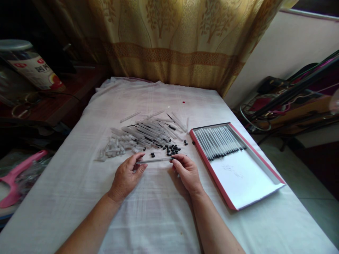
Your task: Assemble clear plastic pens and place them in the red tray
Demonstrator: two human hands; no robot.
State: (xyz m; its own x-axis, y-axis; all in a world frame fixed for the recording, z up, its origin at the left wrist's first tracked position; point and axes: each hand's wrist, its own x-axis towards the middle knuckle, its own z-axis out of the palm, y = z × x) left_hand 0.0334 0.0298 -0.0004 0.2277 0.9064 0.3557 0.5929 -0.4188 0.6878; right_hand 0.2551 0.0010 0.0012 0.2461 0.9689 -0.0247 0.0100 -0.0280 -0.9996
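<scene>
Clear plastic pen barrel (155,160) lay crosswise near the middle of the cloth-covered table (79,190), my left hand (126,174) pinching one end and my right hand (187,171) pinching the other, equally near, with black end plugs (172,150) scattered just beyond, toward the far edge.

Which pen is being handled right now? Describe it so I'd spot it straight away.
Start at the white table, then the pile of clear pens in its middle. Just this side of the pile, one pen is held level between the left hand and right hand. It alone is held at both ends.
</scene>
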